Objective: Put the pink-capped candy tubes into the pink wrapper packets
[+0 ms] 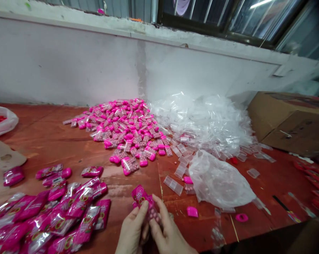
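Observation:
Near the front edge of the table, my left hand [133,225] and my right hand [167,229] meet, fingers pinched. My left thumb presses on a shiny pink printed wrapper [138,193]. Between the hands, my right fingers grip a small clear candy box [153,213] with pink balls showing inside. How far the box sits in the wrapper is hidden by my fingers. To the left lies a heap of pink wrapped packets [80,204]. Beyond my hands is a pile of clear candy boxes with pink caps [130,134].
A mound of clear plastic boxes [209,120] stands at the back right, beside a cardboard box [289,123]. Nearer are a translucent plastic bag [220,181], a loose pink cap [192,211] and a black-bladed tool [282,206]. A white bag [12,120] with red pieces sits far left.

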`<state>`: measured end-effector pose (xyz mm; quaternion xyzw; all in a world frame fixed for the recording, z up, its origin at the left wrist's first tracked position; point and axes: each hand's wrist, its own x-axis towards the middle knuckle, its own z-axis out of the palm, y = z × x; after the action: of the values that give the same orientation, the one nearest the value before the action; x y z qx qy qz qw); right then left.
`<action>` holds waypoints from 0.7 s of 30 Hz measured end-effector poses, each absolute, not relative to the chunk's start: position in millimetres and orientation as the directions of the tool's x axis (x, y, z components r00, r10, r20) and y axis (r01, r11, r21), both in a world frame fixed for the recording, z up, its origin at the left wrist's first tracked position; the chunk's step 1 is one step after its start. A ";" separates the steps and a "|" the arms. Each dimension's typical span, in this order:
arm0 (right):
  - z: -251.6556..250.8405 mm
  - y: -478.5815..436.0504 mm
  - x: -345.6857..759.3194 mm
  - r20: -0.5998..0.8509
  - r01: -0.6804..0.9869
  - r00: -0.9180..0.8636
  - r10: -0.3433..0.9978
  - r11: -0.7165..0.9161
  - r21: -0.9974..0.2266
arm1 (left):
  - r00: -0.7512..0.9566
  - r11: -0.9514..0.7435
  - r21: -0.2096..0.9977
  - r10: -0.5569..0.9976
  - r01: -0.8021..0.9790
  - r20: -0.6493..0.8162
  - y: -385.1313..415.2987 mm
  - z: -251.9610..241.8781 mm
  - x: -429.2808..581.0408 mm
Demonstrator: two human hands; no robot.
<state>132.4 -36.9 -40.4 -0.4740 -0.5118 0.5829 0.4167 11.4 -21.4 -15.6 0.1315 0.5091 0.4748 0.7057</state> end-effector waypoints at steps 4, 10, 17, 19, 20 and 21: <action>-27.3 -28.8 128.7 -0.338 -0.324 -0.456 0.823 -0.507 -0.798 | 0.071 0.534 0.618 0.787 -0.577 -0.613 -30.2 -21.3 21.7; -21.1 -23.7 134.3 -0.250 -0.301 -0.443 0.861 -0.406 -0.863 | 0.100 0.529 0.718 0.830 -0.452 -0.549 -37.0 -23.1 19.5; -31.5 -27.4 134.8 -0.142 -0.313 -0.474 0.869 -0.317 -0.895 | -0.126 0.472 0.712 0.782 -0.521 -0.610 -32.9 -30.0 21.8; -30.7 -28.2 131.4 -0.132 -0.320 -0.449 0.884 -0.297 -0.900 | -0.166 0.459 0.727 0.777 -0.511 -0.607 -34.3 -32.0 27.0; -30.3 -28.2 130.1 -0.130 -0.311 -0.448 0.884 -0.291 -0.905 | -0.144 0.467 0.725 0.783 -0.507 -0.605 -35.5 -29.5 27.4; -30.1 -27.8 129.6 -0.135 -0.291 -0.461 0.877 -0.293 -0.911 | -0.112 0.481 0.718 0.788 -0.503 -0.606 -36.9 -24.1 25.7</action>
<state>129.6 -27.8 -30.1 -0.3323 -0.4413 0.7320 0.3988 25.7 -36.9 -24.1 0.1274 0.5590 0.4933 0.6542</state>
